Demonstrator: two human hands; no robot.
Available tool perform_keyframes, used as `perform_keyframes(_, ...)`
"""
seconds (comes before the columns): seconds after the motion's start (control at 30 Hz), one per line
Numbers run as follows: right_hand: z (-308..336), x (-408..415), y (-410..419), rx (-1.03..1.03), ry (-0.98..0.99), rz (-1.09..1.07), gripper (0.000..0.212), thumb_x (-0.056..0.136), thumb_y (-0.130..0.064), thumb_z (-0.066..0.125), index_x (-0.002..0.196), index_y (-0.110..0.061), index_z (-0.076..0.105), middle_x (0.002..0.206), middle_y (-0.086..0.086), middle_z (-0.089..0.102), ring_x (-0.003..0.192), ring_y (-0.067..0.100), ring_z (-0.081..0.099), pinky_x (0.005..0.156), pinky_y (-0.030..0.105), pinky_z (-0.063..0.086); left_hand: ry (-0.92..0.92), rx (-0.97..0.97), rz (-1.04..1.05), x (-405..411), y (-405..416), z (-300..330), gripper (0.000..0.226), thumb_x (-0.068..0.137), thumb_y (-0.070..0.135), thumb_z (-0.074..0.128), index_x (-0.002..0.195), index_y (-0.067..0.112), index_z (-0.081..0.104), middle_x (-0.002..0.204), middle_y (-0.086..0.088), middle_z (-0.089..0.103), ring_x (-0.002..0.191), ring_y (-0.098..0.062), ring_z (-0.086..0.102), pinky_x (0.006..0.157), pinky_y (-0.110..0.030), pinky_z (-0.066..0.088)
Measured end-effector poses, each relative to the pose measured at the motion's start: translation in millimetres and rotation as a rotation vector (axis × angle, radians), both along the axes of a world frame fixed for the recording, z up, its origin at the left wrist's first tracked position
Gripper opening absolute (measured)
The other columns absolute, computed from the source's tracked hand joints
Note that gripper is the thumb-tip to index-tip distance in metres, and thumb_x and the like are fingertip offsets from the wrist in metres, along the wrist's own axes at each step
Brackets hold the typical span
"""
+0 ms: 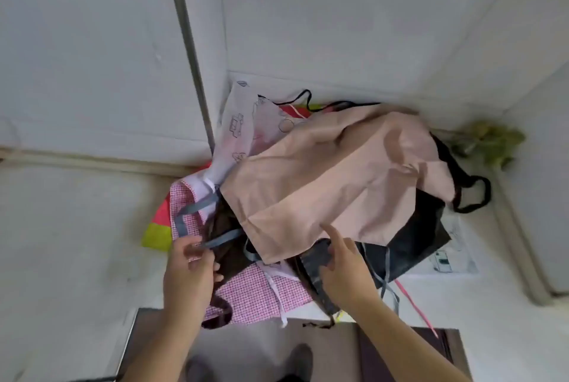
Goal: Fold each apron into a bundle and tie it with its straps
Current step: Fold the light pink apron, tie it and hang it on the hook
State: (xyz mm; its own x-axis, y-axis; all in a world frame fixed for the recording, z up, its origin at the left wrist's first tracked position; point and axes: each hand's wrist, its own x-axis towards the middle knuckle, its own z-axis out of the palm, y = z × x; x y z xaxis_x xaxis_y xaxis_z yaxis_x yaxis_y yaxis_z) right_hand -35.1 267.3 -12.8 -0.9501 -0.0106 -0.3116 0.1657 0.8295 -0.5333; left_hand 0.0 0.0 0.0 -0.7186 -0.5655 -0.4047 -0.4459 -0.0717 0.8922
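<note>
White counter [77, 227] carries a heap of aprons in its corner. Left hand [189, 270] pinches a grey strap [220, 240]; right hand [345, 270] curls on dark fabric [314, 261], forefinger raised. Crumpled pink apron [332, 172] tops the pile; bare counter lies leftward.

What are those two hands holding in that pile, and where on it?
The left hand pinches a grey strap near its end. The right hand grips a bunched dark apron at its folded edge, index finger pointing out.
</note>
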Motion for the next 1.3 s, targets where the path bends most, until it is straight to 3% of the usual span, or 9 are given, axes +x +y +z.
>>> perform_keyframes(0.13,-49,-28,-8,0.185,0.278,0.219,0.085,0.082,-0.027,0.076,0.149,-0.052,0.030,0.141,-0.001,0.034,0.121,0.025,0.044,0.091,0.037,0.054,0.231,-0.329,-0.455,-46,48,-43,0.035,0.095,0.015,0.066,0.121,0.038,0.058,0.113,0.014,0.058,0.098,-0.002,0.064,0.080,-0.022,0.055)
perform_keyframes(0.27,-114,-40,-10,0.236,0.527,0.252,0.039,0.081,-0.028,0.066,0.118,-0.039,0.067,0.123,-0.007,0.058,0.105,0.026,0.054,0.089,0.038,0.046,0.436,-0.759,-0.851,-65,71,-103,0.034,0.087,0.040,0.067,0.122,0.035,0.066,0.127,0.017,0.050,0.119,-0.006,0.053,0.102,-0.027,0.043)
perform_keyframes(0.4,-152,-46,-17,0.204,0.886,0.217,0.013,0.084,-0.017,0.062,0.089,-0.025,0.071,0.087,-0.007,0.061,0.078,0.023,0.056,0.075,0.036,0.046,0.555,-0.951,-0.868,-70,73,-151,0.033,0.086,0.051,0.066,0.118,0.043,0.069,0.120,0.017,0.059,0.110,-0.016,0.062,0.094,-0.044,0.048)
perform_keyframes(0.57,-135,-47,-20,0.260,1.159,0.282,0.010,0.091,-0.010,0.063,0.082,-0.015,0.063,0.082,0.000,0.055,0.075,0.026,0.049,0.069,0.040,0.042,0.640,-1.012,-0.679,-70,66,-149,0.032,0.093,0.016,0.058,0.114,0.036,0.072,0.094,0.015,0.072,0.083,-0.017,0.069,0.069,-0.042,0.059)
perform_keyframes(0.77,-78,-27,30,0.440,1.095,-0.005,0.028,0.069,-0.001,0.062,0.096,-0.009,0.064,0.094,0.010,0.056,0.085,0.036,0.051,0.068,0.042,0.041,0.636,-0.943,-0.501,-22,34,-85,0.036,0.091,-0.002,0.065,0.115,0.023,0.077,0.073,0.014,0.067,0.057,-0.001,0.057,0.055,-0.008,0.042)
perform_keyframes(0.93,-11,-6,89,0.522,0.949,-0.151,0.036,0.076,-0.002,0.059,0.107,-0.016,0.071,0.094,0.006,0.063,0.083,0.037,0.060,0.065,0.036,0.040,0.630,-1.002,-0.506,3,-11,-34,0.037,0.096,0.000,0.059,0.105,0.033,0.074,0.070,0.011,0.064,0.054,-0.008,0.056,0.047,-0.029,0.041)
perform_keyframes(1.07,47,34,97,0.316,0.950,-0.096,0.040,0.077,0.005,0.052,0.104,-0.020,0.067,0.089,0.003,0.064,0.081,0.033,0.059,0.063,0.042,0.052,0.527,-1.181,-0.419,20,-34,2,0.024,0.096,0.007,0.061,0.104,0.025,0.075,0.084,0.009,0.062,0.070,-0.019,0.057,0.058,-0.033,0.040)
perform_keyframes(1.17,79,61,79,0.195,0.978,0.012,0.041,0.079,0.007,0.048,0.104,-0.024,0.057,0.083,-0.002,0.060,0.074,0.028,0.055,0.052,0.037,0.044,0.411,-1.370,-0.346,30,-24,28,0.023,0.090,0.017,0.067,0.112,0.020,0.072,0.103,-0.003,0.067,0.092,-0.033,0.064,0.075,-0.041,0.049)
perform_keyframes(1.3,85,90,38,0.239,1.012,0.270,0.047,0.079,0.003,0.052,0.117,-0.025,0.058,0.095,-0.007,0.059,0.080,0.027,0.056,0.056,0.038,0.047,0.534,-1.229,-0.755,62,49,46,0.061,0.089,0.053,0.071,0.142,0.036,0.045,0.134,0.018,0.052,0.118,-0.013,0.057,0.098,-0.039,0.053)
